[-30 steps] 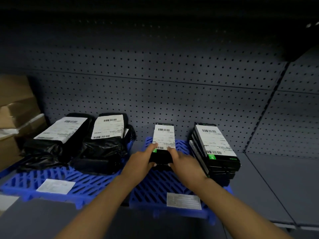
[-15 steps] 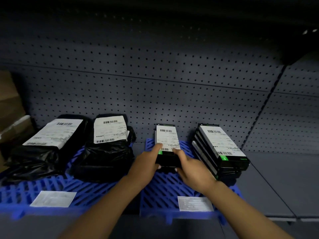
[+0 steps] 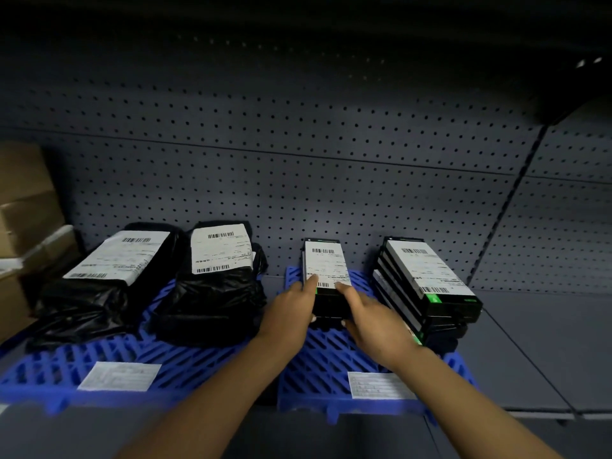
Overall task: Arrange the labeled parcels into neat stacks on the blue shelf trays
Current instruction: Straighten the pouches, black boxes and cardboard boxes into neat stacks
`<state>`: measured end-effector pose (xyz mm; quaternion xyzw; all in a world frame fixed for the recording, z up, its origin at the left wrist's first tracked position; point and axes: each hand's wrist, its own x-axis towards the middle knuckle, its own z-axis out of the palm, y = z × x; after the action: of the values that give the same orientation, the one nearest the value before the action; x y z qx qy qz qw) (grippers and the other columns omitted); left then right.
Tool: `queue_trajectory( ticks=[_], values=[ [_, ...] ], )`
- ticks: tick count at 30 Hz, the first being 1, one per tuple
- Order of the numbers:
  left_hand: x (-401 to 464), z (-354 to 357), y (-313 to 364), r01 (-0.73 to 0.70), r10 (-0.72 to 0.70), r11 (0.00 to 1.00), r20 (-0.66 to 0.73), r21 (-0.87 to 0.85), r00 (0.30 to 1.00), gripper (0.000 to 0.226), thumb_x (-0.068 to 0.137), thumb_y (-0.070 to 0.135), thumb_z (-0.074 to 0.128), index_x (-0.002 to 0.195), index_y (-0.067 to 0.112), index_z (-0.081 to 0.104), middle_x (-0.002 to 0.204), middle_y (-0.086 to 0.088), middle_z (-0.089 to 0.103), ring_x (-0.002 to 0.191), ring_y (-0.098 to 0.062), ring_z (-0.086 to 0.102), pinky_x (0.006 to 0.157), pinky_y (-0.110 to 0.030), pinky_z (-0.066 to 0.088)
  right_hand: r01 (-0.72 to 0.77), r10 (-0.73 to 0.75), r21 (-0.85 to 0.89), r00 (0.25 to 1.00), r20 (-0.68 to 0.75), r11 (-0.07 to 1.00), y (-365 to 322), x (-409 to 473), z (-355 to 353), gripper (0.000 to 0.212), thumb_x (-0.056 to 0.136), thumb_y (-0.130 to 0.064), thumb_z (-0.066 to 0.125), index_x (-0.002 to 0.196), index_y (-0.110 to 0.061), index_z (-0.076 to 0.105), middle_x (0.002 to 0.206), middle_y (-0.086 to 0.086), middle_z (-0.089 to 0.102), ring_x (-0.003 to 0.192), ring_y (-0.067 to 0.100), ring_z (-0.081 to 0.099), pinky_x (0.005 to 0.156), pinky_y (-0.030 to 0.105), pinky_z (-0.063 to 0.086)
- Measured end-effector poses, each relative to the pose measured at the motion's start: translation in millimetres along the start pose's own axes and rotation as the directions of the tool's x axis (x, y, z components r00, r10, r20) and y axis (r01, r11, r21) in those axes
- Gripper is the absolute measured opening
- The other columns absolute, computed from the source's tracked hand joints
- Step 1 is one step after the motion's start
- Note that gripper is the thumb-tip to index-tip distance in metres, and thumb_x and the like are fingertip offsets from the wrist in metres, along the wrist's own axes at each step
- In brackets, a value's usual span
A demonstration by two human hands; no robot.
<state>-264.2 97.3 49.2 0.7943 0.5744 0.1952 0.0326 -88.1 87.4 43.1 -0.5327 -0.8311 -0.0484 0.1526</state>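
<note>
Centre stack of boxed parcels [image 3: 326, 276] sat on the right blue tray [image 3: 318, 362], towards the back, near the pegboard wall [image 3: 298, 180]. Your left hand [image 3: 291, 309] gripped the near left corner, thumb laid on the white label, other fingers curled under and out of sight. Your right hand [image 3: 371, 319] gripped the near right corner, one finger stretched onto the label; remaining fingers hidden below, so I couldn't tell how they lay.

Judgement: you were squaring this stack. Recommend pressing both near corners evenly, aligning edges w/ the box below, and keeping it parallel to the taller stack [image 3: 427, 286] on its right, which leaned and was fanned at its edges; that one likely needs truing next.

Materials: boxes were rigid, flat, black, w/ green accents and matte paper labels; should slide easily on each other. Left blue tray [image 3: 66, 369] held two soft black poly-bag parcels [image 3: 205, 286], crinkled, glossy, irregular. Trays were slotted hard plastic, each w/ a paper tag at front. Cardboard cartons [image 3: 23, 207] stood at far left.
</note>
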Motion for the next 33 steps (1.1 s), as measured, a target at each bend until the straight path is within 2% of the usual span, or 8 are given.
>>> queue_trajectory(
  ticks=[3, 11, 14, 17, 19, 21, 26, 33],
  values=[
    [3, -4, 2, -0.004, 0.003, 0.999, 0.039, 0.035, 0.999, 0.068, 0.089, 0.010, 0.061, 0.145, 0.013, 0.024, 0.128, -0.014, 0.052, 0.110, -0.028, 0.055, 0.087, -0.040, 0.049, -0.008, 0.009, -0.082, 1.000, 0.009, 0.997, -2, 3, -3, 0.067, 0.093, -0.019, 0.052, 0.148, -0.020, 0.013, 0.129, 0.011, 0.048, 0.114, 0.028, 0.047, 0.077, 0.036, 0.047],
    [1, -17, 5, -0.003, 0.001, 1.000, 0.090, 0.017, 0.996, 0.065, 0.085, 0.013, 0.067, 0.138, 0.015, 0.029, 0.128, -0.012, 0.051, 0.113, -0.029, 0.053, 0.089, -0.041, 0.047, -0.006, 0.015, -0.142, 0.998, 0.058, 0.990, -11, 3, -18, 0.074, 0.093, -0.021, 0.051, 0.149, -0.020, 0.004, 0.132, 0.013, 0.047, 0.115, 0.031, 0.047, 0.081, 0.038, 0.047],
    [-1, -28, 9, -0.010, 0.007, 1.000, 0.113, 0.029, 0.994, 0.082, 0.085, 0.020, 0.069, 0.148, 0.014, 0.018, 0.146, -0.013, 0.031, 0.132, -0.031, 0.035, 0.104, -0.038, 0.037, 0.032, -0.034, -0.127, 0.999, -0.020, 0.991, -15, -6, -41, 0.077, 0.094, -0.025, 0.051, 0.151, -0.019, -0.001, 0.134, 0.011, 0.045, 0.119, 0.030, 0.045, 0.088, 0.036, 0.046],
    [-6, -46, 20, -0.065, 0.067, 0.997, 0.062, -0.042, 0.996, 0.094, 0.085, 0.032, 0.069, 0.152, 0.013, 0.004, 0.157, -0.009, 0.011, 0.142, -0.027, 0.015, 0.114, -0.033, 0.019, 0.176, -0.196, -0.124, 0.966, -0.167, 0.976, -13, -20, -75, 0.072, 0.084, -0.015, 0.063, 0.147, -0.014, 0.027, 0.119, 0.010, 0.057, 0.106, 0.029, 0.055, 0.084, 0.037, 0.051],
    [-9, -60, 31, -0.131, 0.131, 0.989, -0.003, -0.066, 0.991, 0.091, 0.086, 0.038, 0.066, 0.152, 0.016, 0.007, 0.157, -0.004, 0.016, 0.142, -0.022, 0.015, 0.114, -0.029, 0.017, 0.246, -0.286, -0.175, 0.920, -0.268, 0.953, -5, -32, -96, 0.064, 0.076, -0.005, 0.069, 0.135, -0.013, 0.044, 0.100, 0.008, 0.064, 0.090, 0.028, 0.061, 0.071, 0.036, 0.055],
    [-11, -72, 45, -0.180, 0.177, 0.982, -0.050, -0.061, 0.983, 0.085, 0.086, 0.045, 0.063, 0.151, 0.019, 0.015, 0.155, 0.001, 0.022, 0.141, -0.017, 0.018, 0.113, -0.027, 0.019, 0.250, -0.311, -0.215, 0.890, -0.332, 0.944, 6, -44, -120, 0.055, 0.075, -0.002, 0.070, 0.126, -0.012, 0.053, 0.095, 0.007, 0.065, 0.085, 0.028, 0.062, 0.069, 0.035, 0.055],
    [-13, -86, 84, -0.257, 0.254, 0.966, -0.075, -0.030, 0.964, 0.072, 0.089, 0.052, 0.055, 0.149, 0.028, 0.023, 0.153, 0.007, 0.027, 0.140, -0.011, 0.019, 0.111, -0.027, 0.022, 0.141, -0.209, -0.208, 0.912, -0.353, 0.968, 55, -66, -159, 0.045, 0.080, -0.014, 0.072, 0.123, -0.013, 0.059, 0.108, 0.005, 0.066, 0.095, 0.026, 0.063, 0.077, 0.033, 0.053],
    [-1, -66, 124, -0.274, 0.272, 0.954, -0.028, -0.123, 0.962, 0.065, 0.091, 0.050, 0.054, 0.147, 0.039, 0.022, 0.152, 0.011, 0.030, 0.139, -0.010, 0.021, 0.110, -0.028, 0.025, 0.028, -0.042, -0.083, 0.983, -0.177, 0.996, 108, -90, -142, 0.051, 0.096, -0.038, 0.048, 0.144, -0.026, 0.035, 0.143, -0.002, 0.045, 0.130, 0.015, 0.040, 0.104, 0.026, 0.034]
  ],
)
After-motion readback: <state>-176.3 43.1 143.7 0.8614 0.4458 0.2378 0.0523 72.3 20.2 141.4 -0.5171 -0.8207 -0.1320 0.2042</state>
